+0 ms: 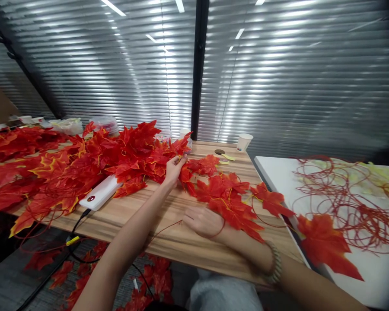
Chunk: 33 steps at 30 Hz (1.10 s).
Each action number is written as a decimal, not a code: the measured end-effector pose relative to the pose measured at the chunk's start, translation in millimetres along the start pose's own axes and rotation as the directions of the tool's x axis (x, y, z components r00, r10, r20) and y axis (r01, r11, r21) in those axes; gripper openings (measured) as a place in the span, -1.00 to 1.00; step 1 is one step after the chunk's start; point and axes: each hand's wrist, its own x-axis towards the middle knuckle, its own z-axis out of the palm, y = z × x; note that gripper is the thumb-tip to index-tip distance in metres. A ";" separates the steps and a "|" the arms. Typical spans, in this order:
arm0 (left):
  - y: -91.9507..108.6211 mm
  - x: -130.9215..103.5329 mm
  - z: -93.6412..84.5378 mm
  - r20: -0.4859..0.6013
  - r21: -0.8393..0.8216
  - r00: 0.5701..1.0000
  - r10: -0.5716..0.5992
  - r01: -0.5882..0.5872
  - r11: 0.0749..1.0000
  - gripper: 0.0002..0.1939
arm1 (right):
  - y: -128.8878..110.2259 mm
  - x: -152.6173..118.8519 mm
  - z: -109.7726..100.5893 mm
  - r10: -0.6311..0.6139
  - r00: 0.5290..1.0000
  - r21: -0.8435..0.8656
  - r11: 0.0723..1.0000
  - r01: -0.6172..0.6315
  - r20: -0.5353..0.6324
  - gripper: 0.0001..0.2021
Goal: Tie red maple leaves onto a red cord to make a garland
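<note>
Across the wooden table [175, 203], red leaves [100, 151] lie heaped on the left and trail to the right edge. Left hand [174, 170]: nearly closed, thumb and fingertips pinching at the red leaves near mid-table. Right hand [202, 221]: resting on the wood, fingers loosely curled; a red cord [165, 228] meets its fingertips, though from where I stand I cannot tell whether it is gripped. White power bank [100, 194] beside the heap; paper cup [244, 142] upright at the far edge
</note>
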 end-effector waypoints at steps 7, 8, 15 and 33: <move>9.8 -2.2 1.3 0.058 -0.100 0.995 -0.080 0.085 0.991 -0.72 | 37.2 -10.6 3.9 0.330 0.944 0.064 0.942 -0.330 -0.001 -0.78; 11.2 -2.6 1.7 0.070 -0.116 0.992 -0.101 0.108 0.987 -0.72 | 39.8 -11.7 2.0 0.337 0.942 0.108 0.937 -0.333 -0.012 -0.77; 20.5 -9.7 8.7 0.156 -0.131 0.965 -0.211 0.232 0.964 -0.70 | 43.8 -14.3 -17.4 0.391 0.916 0.648 0.721 -0.245 -0.089 -0.83; 7.6 -11.0 4.3 0.320 0.015 0.891 -0.323 0.336 0.942 -0.68 | 61.7 -8.7 -9.3 0.990 0.134 0.967 0.065 -0.245 -0.033 -0.78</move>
